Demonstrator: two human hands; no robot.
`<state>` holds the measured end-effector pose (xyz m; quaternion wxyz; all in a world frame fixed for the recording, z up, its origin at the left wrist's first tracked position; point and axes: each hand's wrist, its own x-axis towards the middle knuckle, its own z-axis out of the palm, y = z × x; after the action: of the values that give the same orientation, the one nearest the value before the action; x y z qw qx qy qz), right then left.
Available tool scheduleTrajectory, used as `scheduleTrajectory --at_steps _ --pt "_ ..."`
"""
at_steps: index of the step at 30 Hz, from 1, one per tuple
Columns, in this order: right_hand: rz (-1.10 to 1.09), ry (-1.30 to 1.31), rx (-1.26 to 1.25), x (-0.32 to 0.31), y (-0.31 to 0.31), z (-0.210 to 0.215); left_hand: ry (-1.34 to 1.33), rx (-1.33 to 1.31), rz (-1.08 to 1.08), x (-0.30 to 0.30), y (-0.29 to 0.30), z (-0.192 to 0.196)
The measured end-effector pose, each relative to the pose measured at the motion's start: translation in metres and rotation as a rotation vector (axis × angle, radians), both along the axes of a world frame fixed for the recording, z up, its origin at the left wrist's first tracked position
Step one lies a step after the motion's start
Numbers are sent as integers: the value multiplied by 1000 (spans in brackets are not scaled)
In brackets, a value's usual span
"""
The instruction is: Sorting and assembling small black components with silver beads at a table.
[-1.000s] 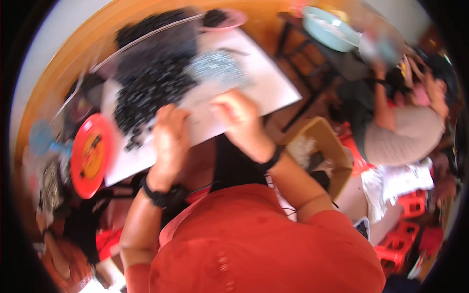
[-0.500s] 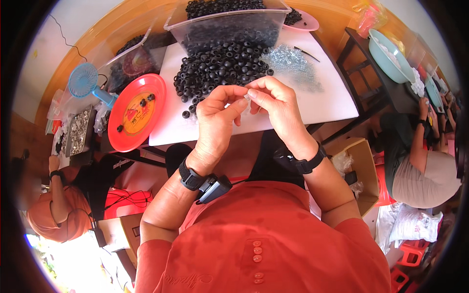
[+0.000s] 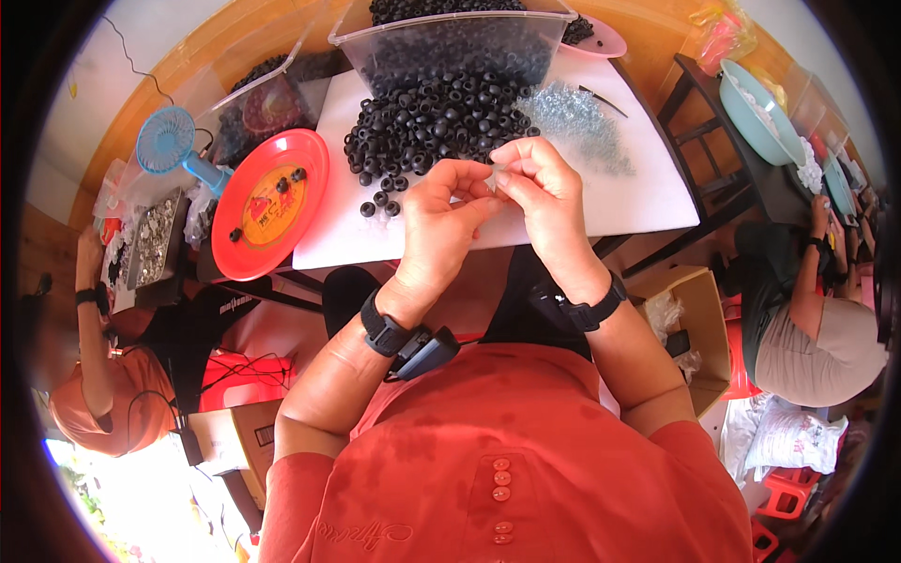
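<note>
Both hands meet over the near part of the white tabletop (image 3: 648, 202), just in front of a heap of round black beads (image 3: 441, 122). My left hand (image 3: 441, 220) is closed, its thumb and bent fingertips pressed towards the right hand's fingertips. My right hand (image 3: 549, 202) pinches with thumb and index finger. A tiny pale, see-through piece shows between the fingertips; its exact kind is too small to tell. Several loose black beads (image 3: 380, 199) lie beside the left hand. Beyond the right hand spreads a heap of small clear pieces (image 3: 582, 127).
A clear plastic bin (image 3: 450, 56) of black beads stands behind the heap. On the left are a red plate (image 3: 225, 239) with a few beads and a blue fan (image 3: 167, 141). A light-blue basin (image 3: 760, 117) stands at right. People sit on both sides.
The view has shifted slightly, and both hands stay together at the fingertips with small finger movements. The person at left has moved a forearm farther forward.
</note>
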<state>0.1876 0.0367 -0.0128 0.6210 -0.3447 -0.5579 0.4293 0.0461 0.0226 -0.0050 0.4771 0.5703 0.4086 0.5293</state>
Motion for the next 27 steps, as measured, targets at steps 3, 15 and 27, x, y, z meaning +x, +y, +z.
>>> scheduleTrajectory --at_steps 3,15,27 --pt "-154 -131 109 0 5 -5 231 78 124 3 6 -5" --pt "-113 167 -46 9 -1 4 582 547 77 6 -2 -6" --pt "-55 35 88 12 -8 -4 370 467 165 7 -1 0"
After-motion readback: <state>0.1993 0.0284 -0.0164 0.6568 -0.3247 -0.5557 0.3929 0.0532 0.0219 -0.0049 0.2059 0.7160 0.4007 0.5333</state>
